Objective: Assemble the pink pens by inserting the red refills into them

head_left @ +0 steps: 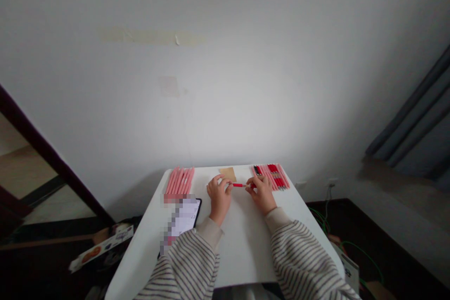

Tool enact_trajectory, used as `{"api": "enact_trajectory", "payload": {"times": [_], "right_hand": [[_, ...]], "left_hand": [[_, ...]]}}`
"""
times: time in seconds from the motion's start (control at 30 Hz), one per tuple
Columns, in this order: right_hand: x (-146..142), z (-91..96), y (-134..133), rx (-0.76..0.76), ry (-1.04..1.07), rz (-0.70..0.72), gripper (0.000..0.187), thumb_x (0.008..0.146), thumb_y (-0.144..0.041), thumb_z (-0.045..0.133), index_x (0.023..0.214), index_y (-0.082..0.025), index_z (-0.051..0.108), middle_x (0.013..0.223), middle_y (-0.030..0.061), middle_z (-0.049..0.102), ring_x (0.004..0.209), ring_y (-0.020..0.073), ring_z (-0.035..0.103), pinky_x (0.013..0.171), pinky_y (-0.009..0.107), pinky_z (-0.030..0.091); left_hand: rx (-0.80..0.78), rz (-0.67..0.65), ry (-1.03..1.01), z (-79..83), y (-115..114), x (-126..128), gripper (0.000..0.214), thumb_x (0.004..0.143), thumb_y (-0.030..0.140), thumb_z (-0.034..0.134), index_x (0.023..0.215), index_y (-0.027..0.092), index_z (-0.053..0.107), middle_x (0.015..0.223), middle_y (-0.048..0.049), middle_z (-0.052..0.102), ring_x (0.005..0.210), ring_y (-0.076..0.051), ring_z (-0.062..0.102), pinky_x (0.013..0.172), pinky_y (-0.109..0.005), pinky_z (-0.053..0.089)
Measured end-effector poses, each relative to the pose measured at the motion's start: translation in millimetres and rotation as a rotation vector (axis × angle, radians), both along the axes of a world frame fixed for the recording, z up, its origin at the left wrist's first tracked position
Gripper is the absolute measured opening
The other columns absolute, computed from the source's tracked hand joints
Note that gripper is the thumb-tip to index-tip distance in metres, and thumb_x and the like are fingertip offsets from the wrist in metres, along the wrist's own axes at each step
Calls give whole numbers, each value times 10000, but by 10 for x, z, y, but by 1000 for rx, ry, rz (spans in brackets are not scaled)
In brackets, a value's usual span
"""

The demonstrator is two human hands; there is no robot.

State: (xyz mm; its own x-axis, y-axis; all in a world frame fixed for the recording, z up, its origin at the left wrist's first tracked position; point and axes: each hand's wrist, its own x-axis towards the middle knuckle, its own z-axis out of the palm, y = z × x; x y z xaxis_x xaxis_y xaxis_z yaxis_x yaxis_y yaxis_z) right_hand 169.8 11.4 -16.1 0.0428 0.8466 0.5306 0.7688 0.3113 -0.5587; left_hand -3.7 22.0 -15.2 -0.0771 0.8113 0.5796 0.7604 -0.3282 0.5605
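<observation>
My left hand (218, 196) and my right hand (260, 193) meet over the far middle of a white table (242, 243). Between their pinched fingertips they hold a thin red pen (239, 184) lying crosswise, one hand at each end. A row of pink pen barrels (179, 181) lies to the left of my left hand. A row of pink, red and black pens (272, 176) lies just right of my right hand. A small brown card (228, 173) sits behind the hands.
A phone with a lit screen (186, 218) lies on the table by my left forearm. A white wall stands right behind the table. Boxes (101, 246) lie on the dark floor at left, green cables (351, 243) at right, grey curtains (418, 126) far right.
</observation>
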Motion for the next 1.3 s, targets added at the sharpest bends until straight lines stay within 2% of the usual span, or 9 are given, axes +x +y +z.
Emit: {"api": "enact_trajectory", "payload": {"times": [0.13, 0.4, 0.57, 0.67, 0.83, 1.1, 1.3], "right_hand": [[-9, -6, 7, 14, -8, -23, 114, 841, -338, 593, 864, -264, 677, 863, 44, 638, 952, 227, 481, 899, 391, 314], [4, -7, 8, 44, -108, -31, 195, 884, -384, 538, 885, -271, 697, 880, 37, 648, 967, 232, 467, 851, 370, 298], [-4, -4, 0, 0, -28, 0, 186, 852, -369, 572, 974, -257, 656, 898, 45, 633, 966, 229, 478, 860, 368, 325], [-11, -16, 10, -8, 19, -31, 155, 839, -332, 579, 938, -238, 653, 911, 60, 627, 948, 225, 485, 858, 369, 341], [-10, -16, 22, 1, -29, -34, 139, 858, -342, 573, 853, -254, 680, 881, 42, 656, 994, 238, 475, 910, 399, 302], [6, -34, 36, 1, -85, -25, 208, 886, -375, 531, 837, -261, 698, 836, 44, 652, 971, 245, 478, 888, 406, 311], [8, -101, 66, -19, 41, 10, 197, 810, -388, 614, 946, -249, 646, 874, 57, 625, 919, 228, 498, 837, 386, 384]], "left_hand": [[3, -6, -9, 13, 1, -6, 103, 787, 264, 604, 863, 259, 674, 1116, -60, 576, 1079, -240, 507, 948, -437, 393], [-21, -18, -9, 14, -11, -2, 118, 804, 293, 596, 879, 266, 683, 1130, -52, 572, 1089, -232, 498, 956, -429, 382], [-32, -8, -5, 17, -17, -2, 115, 801, 296, 601, 873, 261, 683, 1117, -54, 573, 1083, -230, 500, 958, -429, 379], [-25, -4, -9, 11, -13, -4, 105, 795, 288, 606, 861, 258, 682, 1111, -55, 573, 1080, -230, 501, 957, -429, 380], [-4, -7, -13, 15, -11, -11, 106, 791, 296, 611, 860, 260, 684, 1111, -55, 573, 1071, -230, 503, 949, -429, 390], [-12, -19, -22, 39, -24, 0, 109, 797, 285, 604, 872, 267, 681, 1112, -50, 573, 1082, -228, 497, 956, -429, 382], [-24, 4, -15, 29, -22, 0, 111, 805, 286, 588, 866, 255, 675, 1101, -55, 577, 1070, -230, 501, 949, -433, 383]]}}
